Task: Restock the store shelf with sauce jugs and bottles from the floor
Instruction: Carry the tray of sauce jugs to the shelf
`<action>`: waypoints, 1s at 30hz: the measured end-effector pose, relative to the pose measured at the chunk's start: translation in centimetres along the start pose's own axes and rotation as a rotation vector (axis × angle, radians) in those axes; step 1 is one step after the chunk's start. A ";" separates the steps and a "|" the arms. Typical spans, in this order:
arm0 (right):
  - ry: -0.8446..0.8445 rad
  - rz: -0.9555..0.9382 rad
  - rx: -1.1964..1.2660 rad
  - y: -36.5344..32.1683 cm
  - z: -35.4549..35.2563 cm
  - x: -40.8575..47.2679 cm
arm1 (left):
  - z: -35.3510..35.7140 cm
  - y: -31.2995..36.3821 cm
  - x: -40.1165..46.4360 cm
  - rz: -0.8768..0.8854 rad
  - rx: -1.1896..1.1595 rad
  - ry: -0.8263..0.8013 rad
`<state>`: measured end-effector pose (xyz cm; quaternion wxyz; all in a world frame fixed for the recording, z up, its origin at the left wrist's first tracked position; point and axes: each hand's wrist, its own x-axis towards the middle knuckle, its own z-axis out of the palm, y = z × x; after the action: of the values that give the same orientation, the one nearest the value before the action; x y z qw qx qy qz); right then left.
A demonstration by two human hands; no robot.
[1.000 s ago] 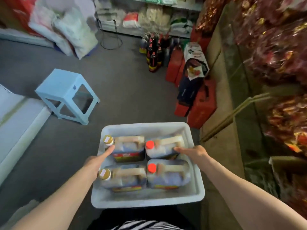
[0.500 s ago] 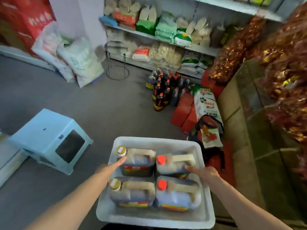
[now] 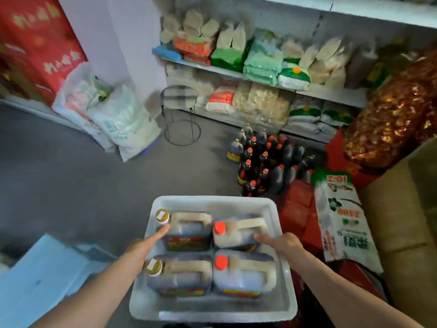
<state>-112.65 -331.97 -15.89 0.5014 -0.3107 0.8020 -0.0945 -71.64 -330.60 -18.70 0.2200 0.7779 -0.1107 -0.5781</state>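
A white plastic tub [image 3: 212, 311] is carried in front of me with several dark sauce jugs lying in it. Two jugs have gold caps [image 3: 162, 215] on the left, two have red caps [image 3: 220, 227] on the right. My left hand [image 3: 144, 245] grips the tub's left rim, thumb stretched over the edge toward a jug. My right hand [image 3: 281, 242] grips the right rim, thumb over the edge. Several dark sauce bottles with red caps [image 3: 260, 164] stand on the floor ahead, below the store shelf [image 3: 331, 94].
A light blue plastic stool [image 3: 42, 280] is at the lower left. A round wire-legged stool [image 3: 179, 114] stands by the shelf. White sacks [image 3: 113, 121] lean at the left wall. Red boxes [image 3: 298, 209] and a printed sack [image 3: 343, 221] sit to the right, beside a cardboard box [image 3: 406, 221].
The view has tilted up and moved forward with the tub. The floor bottles and back shelf are closer and lower in view. The blue stool has slid to the lower left. Both hands keep their hold.
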 end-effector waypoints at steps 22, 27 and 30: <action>-0.006 -0.028 -0.258 -59.0 -0.4 32.7 | 3.5 59.1 21.7 0.172 -0.174 -0.033; -0.031 -0.077 -0.263 -71.3 0.4 41.5 | 3.0 70.0 30.8 0.182 -0.193 0.070; -0.047 -0.076 -0.307 -78.0 0.8 46.4 | 3.3 75.6 36.5 0.082 -0.157 0.086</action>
<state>-94.60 -420.93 -14.79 0.4625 -0.4158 0.7829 0.0176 -57.34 -413.33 -14.98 0.3082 0.7773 -0.0872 -0.5415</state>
